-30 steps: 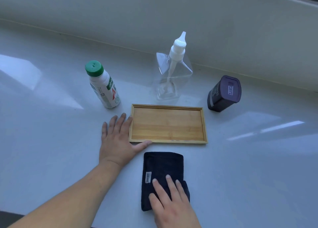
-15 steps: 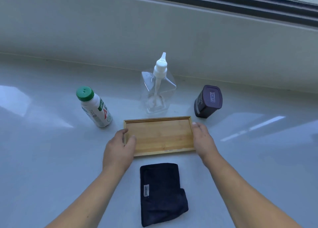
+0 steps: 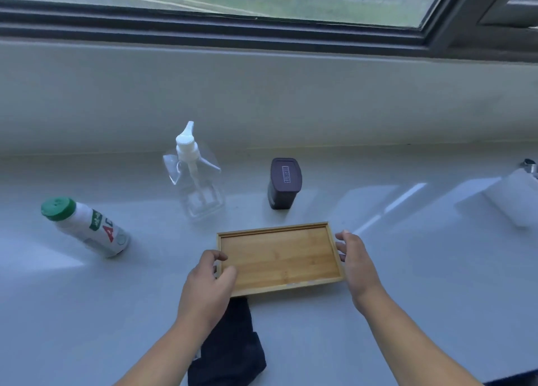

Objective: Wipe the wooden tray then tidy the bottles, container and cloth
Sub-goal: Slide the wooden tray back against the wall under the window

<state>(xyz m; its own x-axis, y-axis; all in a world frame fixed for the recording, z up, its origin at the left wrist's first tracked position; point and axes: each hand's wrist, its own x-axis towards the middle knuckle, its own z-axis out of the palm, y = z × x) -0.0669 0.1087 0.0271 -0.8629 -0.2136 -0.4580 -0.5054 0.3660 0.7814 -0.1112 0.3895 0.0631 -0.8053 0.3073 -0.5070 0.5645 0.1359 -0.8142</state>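
Two hands hold the wooden tray (image 3: pixel 279 257) by its short ends: the left hand (image 3: pixel 208 283) has its grip clamped on the near-left corner, thumb over the rim, and the right hand (image 3: pixel 353 262) curls round the right end. The tray sits low over the worktop (image 3: pixel 422 283), its near-left corner over the dark cloth (image 3: pixel 230 350). It looks stiff and light (the raised rim gives good purchase). Behind stand the pump bottle (image 3: pixel 195 179), the green-capped bottle (image 3: pixel 84 225) and the dark container (image 3: pixel 283 183).

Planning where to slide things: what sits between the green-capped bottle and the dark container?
The clear pump bottle, standing slightly farther back, per the head view.
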